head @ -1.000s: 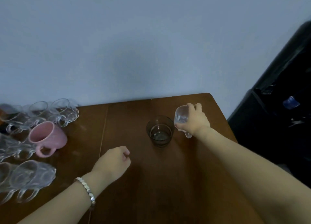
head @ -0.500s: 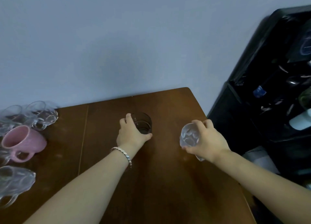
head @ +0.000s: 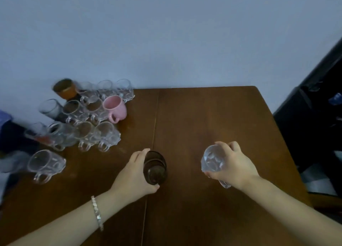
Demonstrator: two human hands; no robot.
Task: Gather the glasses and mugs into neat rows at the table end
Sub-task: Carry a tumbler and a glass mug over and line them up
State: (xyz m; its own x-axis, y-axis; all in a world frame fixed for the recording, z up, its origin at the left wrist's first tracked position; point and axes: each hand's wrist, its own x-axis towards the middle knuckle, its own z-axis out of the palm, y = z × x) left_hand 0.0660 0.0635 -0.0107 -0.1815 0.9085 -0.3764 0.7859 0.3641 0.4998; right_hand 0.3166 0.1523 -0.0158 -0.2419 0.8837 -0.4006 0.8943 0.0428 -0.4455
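My left hand (head: 136, 173) grips a dark tumbler glass (head: 155, 167) near the middle of the brown table (head: 212, 116). My right hand (head: 234, 165) holds a clear glass mug (head: 212, 158) lifted above the table, its handle poking out below my palm. At the table's left end stand several clear glass mugs (head: 103, 134) in rough rows, with a pink mug (head: 115, 106) among them and an amber glass (head: 64, 88) at the back. One clear mug (head: 45, 162) stands apart, nearer to me.
A pale wall runs behind the table. Dark furniture with a black cover (head: 314, 116) stands off the right edge. Dark and bluish items (head: 7, 134) lie at the far left. A seam (head: 154, 127) runs down the tabletop.
My left hand closed on the dark tumbler and drew it nearer to me. My right hand carried the clear mug back from the far edge. The view swung left, showing the mug cluster.
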